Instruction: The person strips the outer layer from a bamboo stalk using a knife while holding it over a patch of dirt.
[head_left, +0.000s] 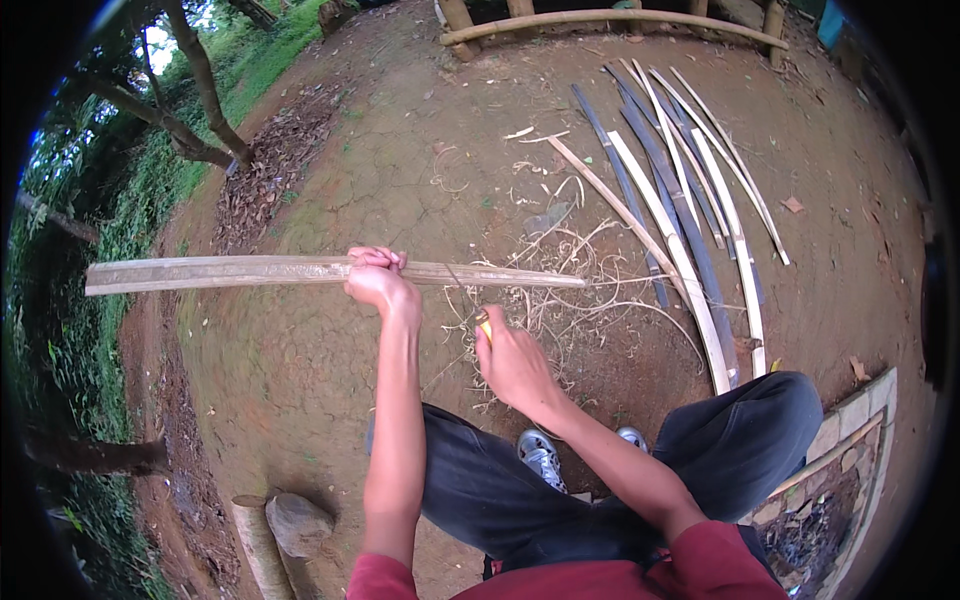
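A: What is held, and where does it lie?
B: A long, pale wooden strip (pixel 220 271) extends crosswise in front of the person, raised above the bare ground (pixel 320 400). Its broader end points left; its narrower end appears, in this view, over a tangle of shavings (pixel 560 310).
A: What is the state of the left hand (pixel 376 280)?
B: It is closed, fingers curled over the strip somewhat right of its middle.
A: And the right hand (pixel 515 362)?
B: It is also closed, gripping the yellowish handle (pixel 486 326) of a knife. The thin blade (pixel 458 283) slants up and leftward across the strip, to the right of the left hand; whether its edge touches the wood cannot be told.
A: What surrounds the hands?
B: To the right, pale and dark strips (pixel 690 190) lie loosely side by side, some overlapping. A bamboo rail (pixel 610 17) runs along the far edge. At lower left, a rounded stone (pixel 299 525) lies just beside a short log (pixel 260 550).
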